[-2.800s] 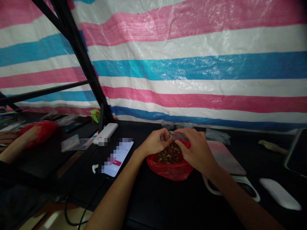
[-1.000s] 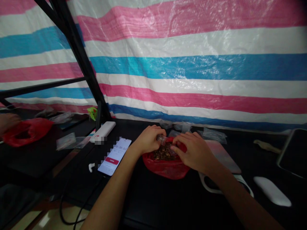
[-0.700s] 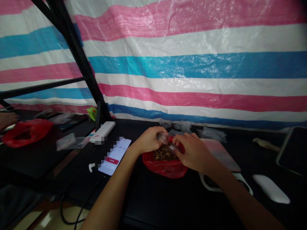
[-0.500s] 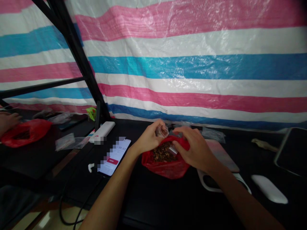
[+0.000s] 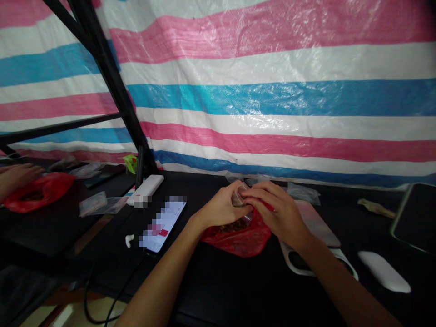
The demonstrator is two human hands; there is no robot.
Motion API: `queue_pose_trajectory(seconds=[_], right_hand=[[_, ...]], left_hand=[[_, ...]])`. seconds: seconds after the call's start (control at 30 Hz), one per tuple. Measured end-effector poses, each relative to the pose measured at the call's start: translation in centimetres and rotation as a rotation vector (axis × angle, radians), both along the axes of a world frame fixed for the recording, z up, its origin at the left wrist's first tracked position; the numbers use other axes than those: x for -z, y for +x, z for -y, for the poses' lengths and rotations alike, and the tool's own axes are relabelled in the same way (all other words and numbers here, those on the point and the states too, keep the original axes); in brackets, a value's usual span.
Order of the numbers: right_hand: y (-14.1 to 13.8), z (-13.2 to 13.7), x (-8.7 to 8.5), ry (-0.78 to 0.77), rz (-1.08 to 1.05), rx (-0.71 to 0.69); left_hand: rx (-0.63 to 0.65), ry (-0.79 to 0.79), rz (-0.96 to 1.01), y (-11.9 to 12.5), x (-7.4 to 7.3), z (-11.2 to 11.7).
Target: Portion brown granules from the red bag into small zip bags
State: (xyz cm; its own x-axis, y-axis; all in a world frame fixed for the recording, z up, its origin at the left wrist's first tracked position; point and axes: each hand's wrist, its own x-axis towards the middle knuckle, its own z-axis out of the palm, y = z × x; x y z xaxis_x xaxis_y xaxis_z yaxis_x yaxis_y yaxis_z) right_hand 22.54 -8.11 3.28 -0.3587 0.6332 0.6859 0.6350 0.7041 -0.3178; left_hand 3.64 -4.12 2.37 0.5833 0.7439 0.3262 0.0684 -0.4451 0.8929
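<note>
A red plastic bag (image 5: pixel 243 238) with small brown pieces inside lies open on the black table. Above it my left hand (image 5: pixel 223 209) pinches a small clear plastic bag (image 5: pixel 238 196). My right hand (image 5: pixel 281 213) meets it from the right, its fingers closed on the same small bag. Both hands touch each other over the red bag and hide most of its contents.
A lit phone (image 5: pixel 165 222) with a cable lies left of the bag, beside a white power bank (image 5: pixel 146 188) and an earbud (image 5: pixel 128 239). Clear bags (image 5: pixel 303 193) lie behind. A white mouse (image 5: pixel 383 277) and tablet (image 5: pixel 413 218) sit right. Another person's hand (image 5: pixel 18 175) rests by a second red bag (image 5: pixel 39 193).
My hands have drawn together and lifted the small clear bag above the red bag, covering the brown pieces. The other person's hand at far left has moved further into view.
</note>
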Motion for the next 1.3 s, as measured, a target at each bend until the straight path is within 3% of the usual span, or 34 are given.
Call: queue_pose_trajectory(seconds=[0.23, 0.33, 0.57, 0.63, 0.73, 0.83, 0.93, 1.03, 1.13, 1.3], right_hand=[[-0.8, -0.2, 0.2, -0.106, -0.213, -0.024], [-1.0, -0.5, 0.6, -0.218, -0.317, -0.017], [-1.9, -0.8, 1.0, -0.433, -0.692, -0.126], [-1.1, -1.0, 0.4, -0.439, -0.748, -0.129], [1.8, -1.5, -0.8, -0.397, -0.774, -0.056], [6.0, -2.0, -1.5, -0.334, -0.562, 0.096], [9.3, -2.2, -1.3, -0.542, -0.137, 0.146], [10.4, -1.9, -0.9, -0.712, 0.126, 0.188], [10.0, -1.5, -1.3, -0.773, 0.125, 0.176], [11.0, -1.0, -2.5, -0.668, 0.011, 0.165]], left_hand=[[0.134, -0.084, 0.197, 0.7, 0.9, -0.3], [0.152, -0.111, 0.234, 0.9, 1.1, 0.0], [0.160, -0.173, 0.239, 0.4, 0.5, 0.6], [0.084, -0.167, 0.242, -0.1, 0.6, -0.3], [-0.180, -0.130, 0.467, -1.0, 1.4, -2.6], [-0.411, -0.141, 0.558, -1.9, 2.3, -4.6], [-0.535, -0.165, 0.599, -2.4, 2.7, -5.6], [-0.567, -0.191, 0.605, -2.5, 2.8, -5.7], [-0.547, -0.195, 0.612, -2.4, 2.8, -5.5], [-0.514, -0.186, 0.592, -2.6, 2.9, -5.5]])
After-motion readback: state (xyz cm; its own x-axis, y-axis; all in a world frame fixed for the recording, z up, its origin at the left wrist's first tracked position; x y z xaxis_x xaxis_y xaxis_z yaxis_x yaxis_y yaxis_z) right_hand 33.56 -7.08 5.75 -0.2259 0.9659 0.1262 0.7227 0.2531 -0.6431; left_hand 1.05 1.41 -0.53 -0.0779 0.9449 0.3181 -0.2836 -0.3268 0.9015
